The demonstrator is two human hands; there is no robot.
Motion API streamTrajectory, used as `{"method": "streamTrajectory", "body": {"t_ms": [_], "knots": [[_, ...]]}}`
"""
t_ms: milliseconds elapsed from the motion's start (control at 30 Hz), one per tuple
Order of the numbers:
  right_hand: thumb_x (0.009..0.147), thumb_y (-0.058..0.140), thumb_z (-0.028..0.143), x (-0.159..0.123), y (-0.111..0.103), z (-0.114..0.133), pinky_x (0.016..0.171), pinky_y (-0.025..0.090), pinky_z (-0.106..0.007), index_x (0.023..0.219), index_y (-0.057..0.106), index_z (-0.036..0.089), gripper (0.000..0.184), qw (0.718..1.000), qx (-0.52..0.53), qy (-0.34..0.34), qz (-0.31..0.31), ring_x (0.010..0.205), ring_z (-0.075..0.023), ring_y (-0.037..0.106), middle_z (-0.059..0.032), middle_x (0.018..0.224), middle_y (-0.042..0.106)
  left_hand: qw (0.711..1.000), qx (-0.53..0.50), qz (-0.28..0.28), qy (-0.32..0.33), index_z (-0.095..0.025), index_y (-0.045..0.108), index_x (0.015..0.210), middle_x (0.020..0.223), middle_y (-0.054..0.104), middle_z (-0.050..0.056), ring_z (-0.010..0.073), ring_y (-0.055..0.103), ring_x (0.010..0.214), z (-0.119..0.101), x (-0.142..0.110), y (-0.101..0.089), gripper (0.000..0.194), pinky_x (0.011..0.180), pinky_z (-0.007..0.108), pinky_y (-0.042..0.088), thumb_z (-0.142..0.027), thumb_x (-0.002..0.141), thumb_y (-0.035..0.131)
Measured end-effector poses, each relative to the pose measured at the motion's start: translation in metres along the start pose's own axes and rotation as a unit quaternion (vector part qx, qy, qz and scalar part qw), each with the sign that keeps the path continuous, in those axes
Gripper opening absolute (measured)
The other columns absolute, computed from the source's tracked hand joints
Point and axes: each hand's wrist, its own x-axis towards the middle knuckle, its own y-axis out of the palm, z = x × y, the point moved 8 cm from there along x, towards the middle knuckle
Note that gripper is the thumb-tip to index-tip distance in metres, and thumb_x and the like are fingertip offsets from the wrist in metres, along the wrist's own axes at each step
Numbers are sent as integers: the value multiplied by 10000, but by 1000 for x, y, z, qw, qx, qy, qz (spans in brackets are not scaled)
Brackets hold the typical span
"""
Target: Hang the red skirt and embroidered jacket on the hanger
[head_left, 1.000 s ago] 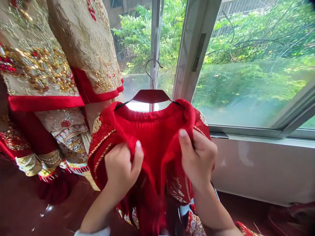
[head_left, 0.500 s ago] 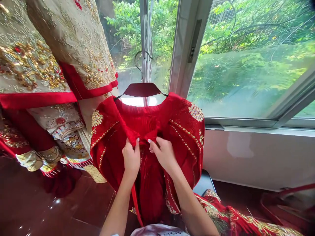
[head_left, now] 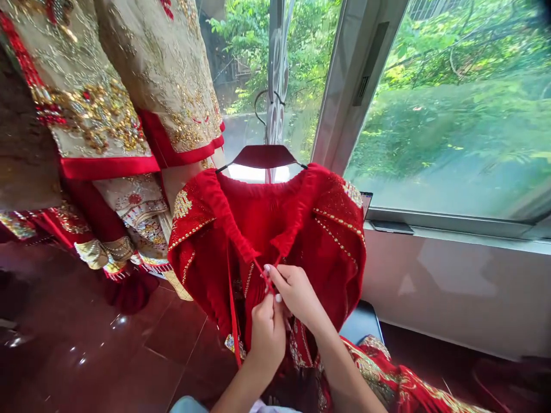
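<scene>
A red beaded cape with gold trim and a gathered neckline hangs on a dark hanger before the window. Thin red ties come from the two ends of its collar and meet at my hands. My left hand pinches a tie just below the collar opening. Right above and beside it, my right hand has thumb and forefinger closed on the tie too. The hands touch or nearly touch, so part of the ties is hidden. Another red ribbon dangles at the cape's left front.
Cream-and-gold embroidered garments with red hems hang at the left. A window frame stands behind, with a flat dark object on its sill. A chair and red-gold fabric are at the lower right.
Both hands have moved down from the collar edge to the ties and come together. The collar opening now spreads wider, with the ties drawn below it. The view has shifted a little left.
</scene>
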Motion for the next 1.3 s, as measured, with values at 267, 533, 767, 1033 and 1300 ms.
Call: {"method": "streamTrajectory", "body": {"t_ms": [267,533,767,1033,1300], "knots": [[794,597,347,-13,6,8,450,395,-196,810,658,136,219,971,222,34,77,477,-82,501,-38,700,681,994,-3,109,-7,-151,591,747,646,605,31,128,511,563,-7,11,1,432,563,258,359,-450,966,370],[801,593,387,-15,10,5,520,474,-240,776,649,151,244,965,260,14,-18,488,-129,575,-5,563,617,993,-102,27,-58,-153,675,1058,1000,698,99,174,640,803,19,12,-53,361,753,298,524,-432,890,520],[854,465,267,-23,23,17,477,330,-208,631,496,182,240,983,85,-76,-144,461,-85,402,10,531,536,972,134,-28,191,-261,759,969,959,710,48,176,646,886,-63,27,-82,207,835,281,503,-300,892,570],[911,396,227,-31,26,23,498,312,-201,643,413,197,270,978,11,-117,-172,484,-83,387,12,569,520,981,98,-157,55,-197,547,761,657,518,-41,111,501,588,-42,60,-84,209,582,232,444,-319,749,716],[910,381,210,-27,34,28,506,285,-220,627,399,197,284,976,-41,-147,-156,474,-91,392,1,555,520,976,-198,-62,-72,-182,478,802,770,709,46,179,700,721,-15,70,-66,249,697,289,543,-299,740,689]]}}
